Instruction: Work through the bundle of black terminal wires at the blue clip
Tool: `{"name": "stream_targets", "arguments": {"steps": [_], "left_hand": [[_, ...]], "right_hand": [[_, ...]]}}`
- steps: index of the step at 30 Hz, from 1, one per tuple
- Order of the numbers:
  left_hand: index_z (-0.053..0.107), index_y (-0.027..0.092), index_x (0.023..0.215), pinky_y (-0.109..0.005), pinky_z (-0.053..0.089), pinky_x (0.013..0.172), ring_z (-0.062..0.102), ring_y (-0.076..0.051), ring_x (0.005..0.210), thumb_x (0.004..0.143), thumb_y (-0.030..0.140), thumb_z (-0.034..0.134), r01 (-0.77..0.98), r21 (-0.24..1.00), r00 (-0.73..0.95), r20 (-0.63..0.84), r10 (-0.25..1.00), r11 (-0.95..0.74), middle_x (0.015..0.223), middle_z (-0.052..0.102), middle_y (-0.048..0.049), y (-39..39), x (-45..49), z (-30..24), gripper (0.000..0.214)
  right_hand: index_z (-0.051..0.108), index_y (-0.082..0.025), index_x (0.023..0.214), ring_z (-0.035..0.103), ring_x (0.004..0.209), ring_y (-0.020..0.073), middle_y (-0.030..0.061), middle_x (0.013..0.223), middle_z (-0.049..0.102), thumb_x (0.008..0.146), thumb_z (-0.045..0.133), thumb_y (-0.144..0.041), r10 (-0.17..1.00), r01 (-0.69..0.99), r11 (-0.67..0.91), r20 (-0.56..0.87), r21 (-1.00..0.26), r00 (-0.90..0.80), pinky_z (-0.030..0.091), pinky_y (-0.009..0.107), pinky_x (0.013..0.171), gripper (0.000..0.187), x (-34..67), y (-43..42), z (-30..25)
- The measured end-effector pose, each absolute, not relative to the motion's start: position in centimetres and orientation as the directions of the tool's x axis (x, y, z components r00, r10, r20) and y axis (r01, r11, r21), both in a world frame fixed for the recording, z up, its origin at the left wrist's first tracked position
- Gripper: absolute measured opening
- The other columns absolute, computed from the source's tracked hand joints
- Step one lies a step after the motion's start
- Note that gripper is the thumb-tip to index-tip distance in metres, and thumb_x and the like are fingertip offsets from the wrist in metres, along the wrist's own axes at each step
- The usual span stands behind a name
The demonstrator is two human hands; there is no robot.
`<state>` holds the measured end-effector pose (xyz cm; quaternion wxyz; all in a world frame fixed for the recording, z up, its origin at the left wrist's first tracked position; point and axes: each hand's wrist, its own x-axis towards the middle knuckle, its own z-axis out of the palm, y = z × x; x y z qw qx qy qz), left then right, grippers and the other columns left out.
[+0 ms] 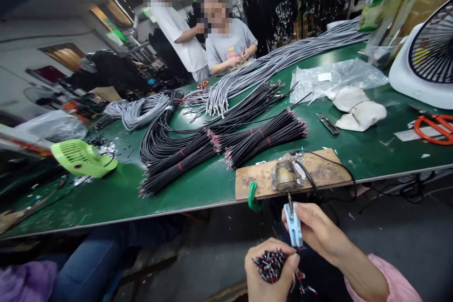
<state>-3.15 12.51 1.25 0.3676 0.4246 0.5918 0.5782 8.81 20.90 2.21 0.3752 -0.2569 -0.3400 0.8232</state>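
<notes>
My left hand [264, 276] is wrapped round a thick bundle of thin wires [271, 265], whose stripped ends in black, red and white face up. A few loose wire ends hang beside that hand. My right hand [318, 231] pinches a light blue clothespin [293, 226] between thumb and fingers. The clothespin's upper end meets the metal shaft of a small motor [286, 174], and its lower end is close to my left thumb. The motor sits on a wooden board [327, 165] at the table's front edge, where a green clamp [253, 197] is fixed.
Black cable bundles [184, 160] tied with red bands lie on the green table [208, 193]. Grey cables [269, 59] stretch behind them. Thread snips [327, 124], white gloves [359, 108], orange-handled scissors [433, 127] and a fan [421, 61] are at the right. Two people are across the table.
</notes>
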Motion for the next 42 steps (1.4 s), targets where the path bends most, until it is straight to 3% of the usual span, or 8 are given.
{"name": "stream_targets", "arguments": {"steps": [4,7,10,15,20,23,33,42], "left_hand": [[0.073,0.017,0.058,-0.025,0.045,0.046,0.057,-0.016,0.045,0.068,0.031,0.078,0.034,0.999,-0.383,-0.020,0.924,0.035,0.055,0.066,-0.0047,12.4,-3.0,1.4,0.018],[0.071,0.017,0.056,-0.026,0.047,0.050,0.057,-0.016,0.045,0.067,0.027,0.078,0.072,0.997,-0.385,-0.010,0.923,0.041,0.053,0.064,-0.0036,12.2,-3.0,1.9,0.016],[0.066,0.018,0.054,-0.028,0.050,0.055,0.059,-0.017,0.047,0.067,0.029,0.078,0.009,0.999,-0.369,-0.026,0.929,0.031,0.048,0.062,-0.0025,11.5,-2.6,2.0,0.021],[0.057,0.018,0.073,-0.027,0.050,0.041,0.057,-0.015,0.039,0.061,0.038,0.083,-0.318,0.912,-0.421,-0.380,0.824,0.258,0.055,0.065,0.0009,9.8,-1.3,0.2,0.035],[0.060,0.016,0.071,-0.026,0.053,0.056,0.061,-0.016,0.058,0.054,0.025,0.086,-0.145,0.959,-0.507,-0.284,0.814,0.244,0.063,0.065,-0.0005,9.6,-1.0,-0.8,0.032],[0.061,0.016,0.064,-0.025,0.053,0.054,0.062,-0.017,0.057,0.053,0.023,0.086,-0.124,0.964,-0.444,-0.265,0.856,0.234,0.062,0.065,-0.0006,10.0,-1.1,-0.2,0.029],[0.052,0.017,0.075,-0.022,0.051,0.040,0.060,-0.012,0.035,0.053,0.022,0.088,-0.486,0.844,-0.475,-0.474,0.741,0.228,0.064,0.073,-0.0013,9.2,-0.7,0.0,0.042],[0.055,0.017,0.075,-0.022,0.054,0.042,0.063,-0.014,0.041,0.048,0.017,0.089,-0.394,0.888,-0.545,-0.435,0.717,0.238,0.062,0.071,0.0016,9.5,-0.5,1.0,0.043]], "right_hand": [[0.071,-0.015,0.082,0.051,0.065,0.0150,0.0043,0.069,0.060,0.083,0.061,-0.061,0.780,-0.497,-0.549,-0.198,-0.672,-0.594,0.041,0.027,0.061,0.047,9.4,20.6,0.6],[0.071,-0.014,0.086,0.048,0.062,0.0136,0.0046,0.071,0.060,0.089,0.055,-0.057,0.809,-0.456,-0.497,-0.204,-0.739,-0.551,0.040,0.027,0.060,0.046,10.5,20.2,-1.0],[0.070,-0.015,0.090,0.052,0.069,0.0149,0.0038,0.076,0.062,0.089,0.062,-0.046,0.847,-0.283,-0.344,-0.165,-0.895,-0.505,0.041,0.028,0.065,0.032,11.8,19.7,-1.8],[0.070,-0.017,0.076,0.056,0.074,0.0184,0.0039,0.075,0.062,0.088,0.064,-0.036,0.841,-0.037,0.041,0.054,-0.998,-0.538,0.043,0.031,0.070,0.023,12.7,18.8,0.3],[0.070,-0.018,0.082,0.056,0.077,0.0196,0.0045,0.076,0.066,0.091,0.061,-0.024,0.767,0.077,0.310,0.202,-0.947,-0.609,0.041,0.037,0.083,0.014,12.4,17.9,2.3],[0.066,-0.018,0.079,0.058,0.075,0.0187,0.0039,0.076,0.065,0.093,0.056,-0.021,0.793,0.109,0.285,0.170,-0.952,-0.585,0.041,0.037,0.086,0.017,12.4,17.5,2.1],[0.070,-0.018,0.081,0.058,0.074,0.0179,0.0034,0.077,0.068,0.093,0.058,-0.024,0.832,0.063,0.218,0.152,-0.974,-0.534,0.039,0.037,0.087,0.018,13.1,17.1,0.6],[0.067,-0.016,0.083,0.056,0.075,0.0172,0.0034,0.076,0.063,0.093,0.056,-0.020,0.799,0.031,0.288,0.222,-0.957,-0.558,0.037,0.039,0.089,0.016,12.7,16.9,1.0]]}}
